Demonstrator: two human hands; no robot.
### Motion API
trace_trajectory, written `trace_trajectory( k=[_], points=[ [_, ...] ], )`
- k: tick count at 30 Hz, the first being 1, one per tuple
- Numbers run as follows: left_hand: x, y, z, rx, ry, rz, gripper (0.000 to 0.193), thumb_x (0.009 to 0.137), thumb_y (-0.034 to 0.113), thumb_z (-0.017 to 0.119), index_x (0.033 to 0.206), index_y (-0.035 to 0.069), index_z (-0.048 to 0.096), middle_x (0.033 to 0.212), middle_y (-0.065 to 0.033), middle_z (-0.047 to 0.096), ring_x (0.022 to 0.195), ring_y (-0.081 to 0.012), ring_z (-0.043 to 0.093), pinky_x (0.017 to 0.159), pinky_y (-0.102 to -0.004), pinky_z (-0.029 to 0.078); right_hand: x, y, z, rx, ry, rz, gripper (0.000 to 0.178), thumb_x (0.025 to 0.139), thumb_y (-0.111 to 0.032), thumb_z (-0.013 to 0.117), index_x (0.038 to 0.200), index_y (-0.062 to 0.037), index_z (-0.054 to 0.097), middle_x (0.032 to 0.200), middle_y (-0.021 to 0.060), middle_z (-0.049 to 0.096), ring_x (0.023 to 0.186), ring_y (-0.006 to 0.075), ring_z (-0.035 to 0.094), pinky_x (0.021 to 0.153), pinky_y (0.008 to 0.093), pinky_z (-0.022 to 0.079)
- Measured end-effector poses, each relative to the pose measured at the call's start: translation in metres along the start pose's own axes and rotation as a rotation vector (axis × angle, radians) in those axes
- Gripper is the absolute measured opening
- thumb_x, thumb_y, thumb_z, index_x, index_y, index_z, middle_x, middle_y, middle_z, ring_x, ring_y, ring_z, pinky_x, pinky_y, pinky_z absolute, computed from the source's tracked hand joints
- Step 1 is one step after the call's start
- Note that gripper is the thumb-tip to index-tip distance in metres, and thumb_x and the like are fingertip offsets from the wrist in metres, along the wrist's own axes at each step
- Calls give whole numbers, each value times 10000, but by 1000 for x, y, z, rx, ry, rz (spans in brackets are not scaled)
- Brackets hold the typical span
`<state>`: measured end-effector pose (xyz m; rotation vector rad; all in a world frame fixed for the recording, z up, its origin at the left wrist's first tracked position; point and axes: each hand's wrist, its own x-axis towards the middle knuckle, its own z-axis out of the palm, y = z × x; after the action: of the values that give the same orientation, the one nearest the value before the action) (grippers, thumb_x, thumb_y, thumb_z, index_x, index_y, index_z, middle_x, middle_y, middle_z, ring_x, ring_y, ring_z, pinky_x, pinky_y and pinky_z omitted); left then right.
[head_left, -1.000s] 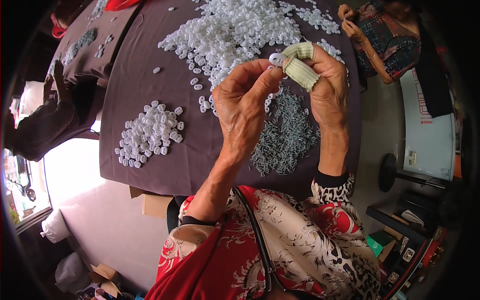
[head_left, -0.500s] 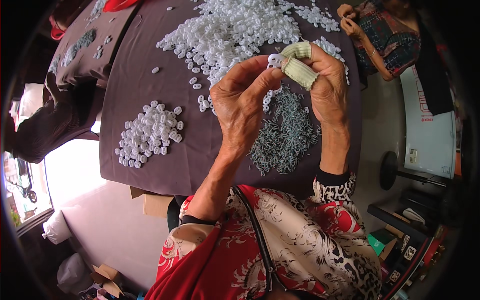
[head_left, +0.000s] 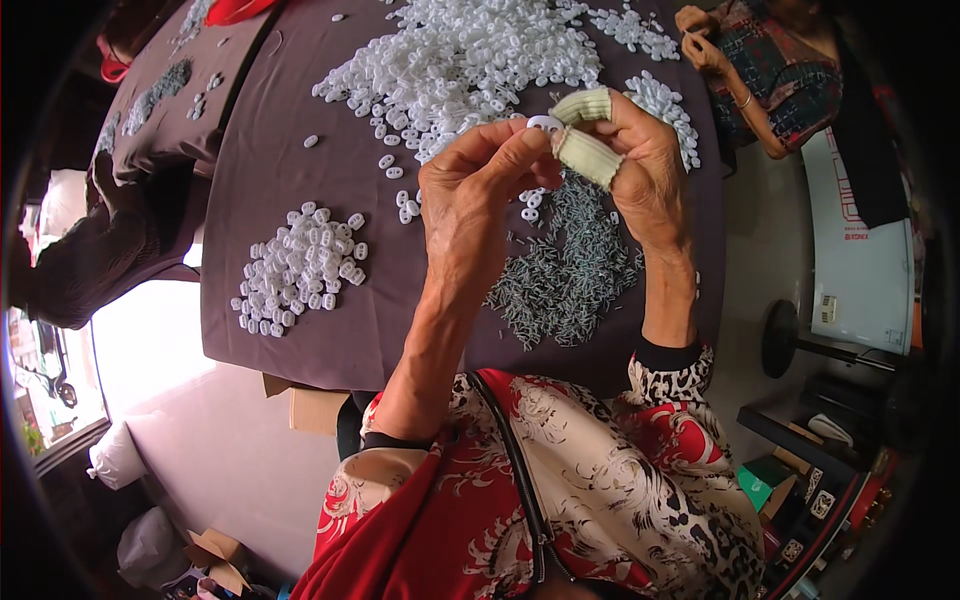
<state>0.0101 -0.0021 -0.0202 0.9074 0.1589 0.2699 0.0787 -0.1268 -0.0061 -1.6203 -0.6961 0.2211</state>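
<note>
Above the brown cloth-covered table, my left hand (head_left: 466, 190) pinches a small white oval plastic piece with two holes (head_left: 544, 124) between thumb and fingertips. My right hand (head_left: 652, 175) meets it from the right, its thumb and forefinger wearing pale yellow-green ribbed finger covers (head_left: 590, 157). The covered tips close in at the piece's edge; what they hold, if anything, is too small to name. Under my hands lies a heap of short grey metal pins (head_left: 565, 270). A large heap of similar white pieces (head_left: 470, 55) spreads beyond them.
A smaller pile of white pieces (head_left: 300, 265) lies at the table's left. Across the right corner, another person's hands (head_left: 705, 45) work near more white pieces (head_left: 660, 105). A second table (head_left: 150, 130) with small heaps stands at the far left. A cardboard box (head_left: 315, 410) sits below the front edge.
Both hands have shifted slightly left and a little nearer the lower edge. The white piece has turned, showing its holes at another angle, and the covered fingers have tilted with it.
</note>
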Motion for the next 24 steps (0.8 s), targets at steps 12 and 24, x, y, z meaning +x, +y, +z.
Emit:
trace_trajectory(
  k=[12, 24],
  points=[
    [-2, -1, 2, -80, 102, -57, 172, 794, 157, 614, 842, -8, 618, 780, -68, 629, 687, -97, 561, 643, -226, 466, -4, -11, 12, -758, 127, -538, 338, 625, 5, 650, 949, -6, 553, 829, 115, 581, 750, 266, 587, 649, 319, 481],
    [-1, -3, -3, 8, 56, -44, 218, 802, 174, 609, 863, -35, 617, 749, -64, 617, 652, -101, 551, 637, -238, 471, -4, -15, 7, -822, 63, -571, 307, 623, -37, 686, 904, 6, 570, 816, 125, 594, 709, 273, 596, 615, 321, 477]
  ],
)
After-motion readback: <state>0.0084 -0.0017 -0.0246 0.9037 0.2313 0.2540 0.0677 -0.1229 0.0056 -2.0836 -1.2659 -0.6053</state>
